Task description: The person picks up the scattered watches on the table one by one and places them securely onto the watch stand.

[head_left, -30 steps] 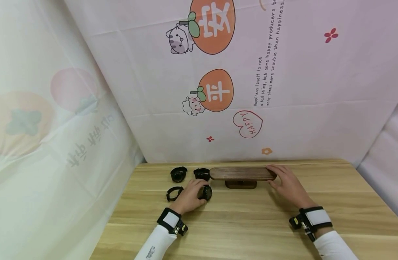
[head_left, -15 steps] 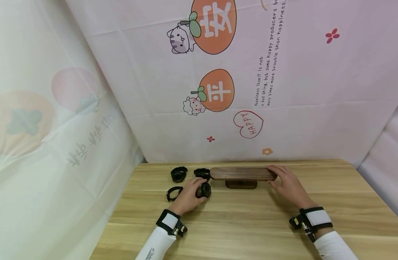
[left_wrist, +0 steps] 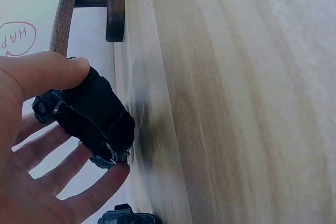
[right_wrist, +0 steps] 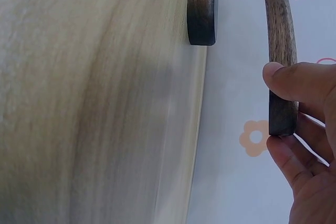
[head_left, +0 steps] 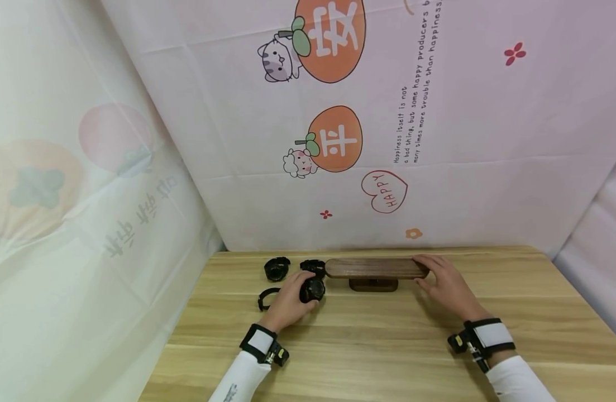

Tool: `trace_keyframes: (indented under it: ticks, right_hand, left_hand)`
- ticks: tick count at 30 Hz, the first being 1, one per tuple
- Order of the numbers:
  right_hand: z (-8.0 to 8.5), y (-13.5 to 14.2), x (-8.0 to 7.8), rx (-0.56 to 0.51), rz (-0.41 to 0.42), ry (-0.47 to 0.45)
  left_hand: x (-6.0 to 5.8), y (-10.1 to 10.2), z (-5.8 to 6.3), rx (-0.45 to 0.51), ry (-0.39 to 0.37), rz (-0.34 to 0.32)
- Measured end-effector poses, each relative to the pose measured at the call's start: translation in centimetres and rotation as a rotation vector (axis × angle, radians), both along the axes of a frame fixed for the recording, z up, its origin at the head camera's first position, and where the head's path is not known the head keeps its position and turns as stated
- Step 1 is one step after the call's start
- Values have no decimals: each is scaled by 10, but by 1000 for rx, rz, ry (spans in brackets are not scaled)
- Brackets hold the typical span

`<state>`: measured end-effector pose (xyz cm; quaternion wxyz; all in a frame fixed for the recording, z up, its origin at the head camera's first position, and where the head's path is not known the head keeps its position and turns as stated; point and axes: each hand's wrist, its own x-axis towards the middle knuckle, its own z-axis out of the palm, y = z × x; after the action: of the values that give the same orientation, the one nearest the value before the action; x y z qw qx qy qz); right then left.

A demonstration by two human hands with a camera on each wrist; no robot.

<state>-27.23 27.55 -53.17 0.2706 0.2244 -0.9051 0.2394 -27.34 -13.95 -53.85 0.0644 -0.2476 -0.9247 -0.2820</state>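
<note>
My left hand (head_left: 285,304) holds a black wristwatch (head_left: 314,290), thumb on one side and fingertips on the other. In the left wrist view the watch (left_wrist: 94,108) has its strap closed in a loop and is tilted close over the table. To its right stands a dark wooden watch stand, a long rounded bar (head_left: 370,268) on a short post above a small base (head_left: 373,285). My right hand (head_left: 450,290) grips the bar's right end, thumb against the wood (right_wrist: 282,40) and fingers curled around the far side.
Two more black watches lie at the back left, one (head_left: 276,269) on the outside and one (head_left: 313,267) beside the stand's left end. A black looped watch (head_left: 265,300) is partly hidden behind my left hand. A printed cloth (head_left: 468,184) hangs behind the wooden table (head_left: 378,352).
The watch in my left hand has lifted slightly and turned, its round face now showing more to the head camera, and moved a little left. My right hand and the stand have stayed put.
</note>
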Motion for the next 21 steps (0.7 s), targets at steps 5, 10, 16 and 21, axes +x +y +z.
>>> trace_keyframes:
  ticks: [5,10,16,21]
  right_hand:
    - [1,0,0,-1,-5,-4]
    - [0,0,0,1,-2,-2]
    - [-1,0,0,-6,-7,-11]
    - [0,1,2,-5,-9,-18]
  left_hand:
    - [0,0,0,65,8,3]
    - [1,0,1,145,-6,-1]
    - [3,0,3,187,-36,23]
    - [4,0,6,197,-66,49]
